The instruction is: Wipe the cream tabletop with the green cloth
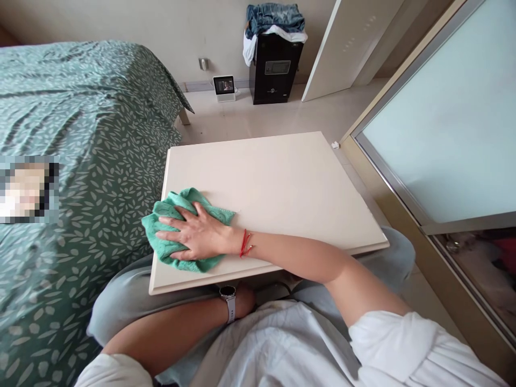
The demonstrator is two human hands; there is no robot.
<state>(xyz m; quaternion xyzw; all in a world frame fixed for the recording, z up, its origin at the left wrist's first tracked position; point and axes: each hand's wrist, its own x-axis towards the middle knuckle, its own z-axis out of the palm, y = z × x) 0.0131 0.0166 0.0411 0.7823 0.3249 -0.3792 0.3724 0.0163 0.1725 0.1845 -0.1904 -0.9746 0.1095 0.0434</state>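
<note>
A green cloth [161,244] lies bunched over the left front part of a cream-coloured board [278,183], partly past its left edge. My right hand [197,234], with a red string bracelet at the wrist, presses flat on the cloth, its fingers spread and pointing left. Below the board's front edge, my left hand [244,301] shows only near the watch; its fingers are hidden under the board. The board rests over my lap, between my knees.
On the left stands a bed [121,140] with a green leaf-patterned cover. Behind the board are a small screen [224,86] on the floor and a black cabinet [274,72] topped with jeans [274,19]. A sliding glass door [451,118] is at right.
</note>
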